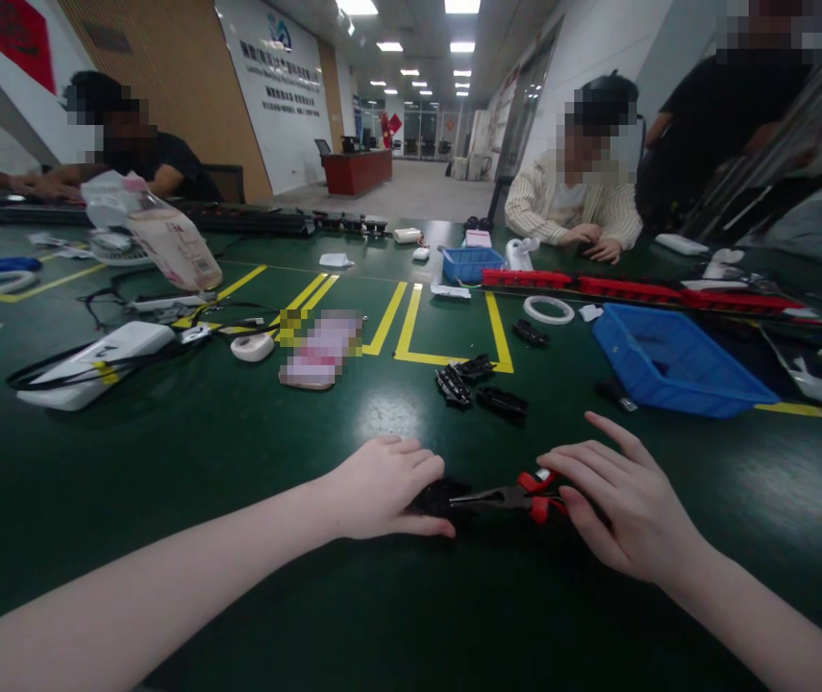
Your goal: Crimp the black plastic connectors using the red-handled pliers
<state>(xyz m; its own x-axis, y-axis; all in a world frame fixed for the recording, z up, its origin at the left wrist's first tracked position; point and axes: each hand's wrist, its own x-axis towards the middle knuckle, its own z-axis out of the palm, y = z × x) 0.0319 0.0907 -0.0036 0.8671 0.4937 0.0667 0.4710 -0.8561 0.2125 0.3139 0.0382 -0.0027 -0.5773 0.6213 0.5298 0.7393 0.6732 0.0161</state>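
Both my hands rest low on the dark green table (237, 452). My left hand (382, 485) is curled, its fingers closed over a small black part (437, 495) on the table top. My right hand (619, 500) holds the red handles of a pair of pliers (518, 495); its fingers are wrapped round them, with the index finger stretched out. The pliers' dark jaws point left and meet the black part. A little beyond lie several loose black plastic parts (479, 384).
A blue bin (670, 360) stands to the right, a smaller blue bin (469, 261) further back. Rolls of tape (547, 308), a white box (97, 360) with black cables, a bag (165, 240) and yellow floor-tape lines are on the table. People sit across the table.
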